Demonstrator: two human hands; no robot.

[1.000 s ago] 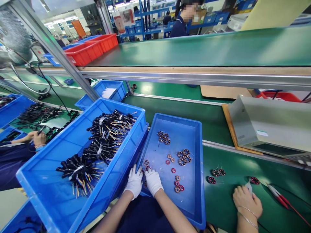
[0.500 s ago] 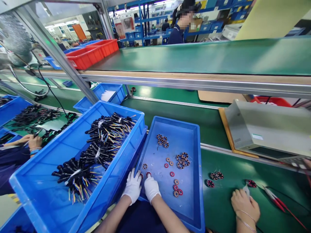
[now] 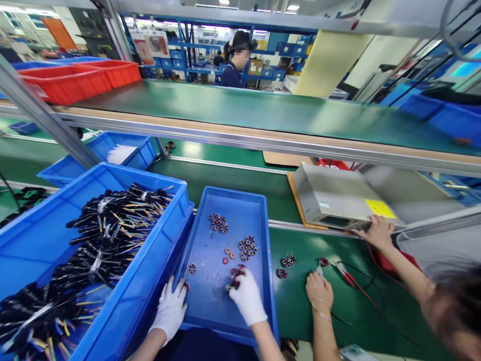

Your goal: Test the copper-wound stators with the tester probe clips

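Note:
A shallow blue tray [image 3: 210,308] holds several ring-shaped motor stators with copper windings. My right hand [image 3: 248,298], in a white glove, is closed on a group of small red and dark motor stators [image 3: 237,271] in the tray; its fingertips partly hide them. My left hand [image 3: 170,306], also gloved, rests over the tray's left rim with fingers stretched out. By its fingertips sits a red stator [image 3: 187,286], partly covered. A single larger stator [image 3: 192,269] lies just beyond it. Farther up are clusters of wired stators [image 3: 248,248] and some small bare ones [image 3: 227,251].
A deep blue bin [image 3: 150,271] of bundled black cables stands at left. On the right, a co-worker's hand [image 3: 319,291] holds a pale tool beside a stator [image 3: 323,261]; another hand [image 3: 379,233] touches a grey instrument [image 3: 334,193]. A raised green shelf [image 3: 225,108] crosses ahead.
My right hand has moved right from beside my left hand onto the small stators and closed on them. The view has swung right, bringing in a co-worker's hand at the instrument.

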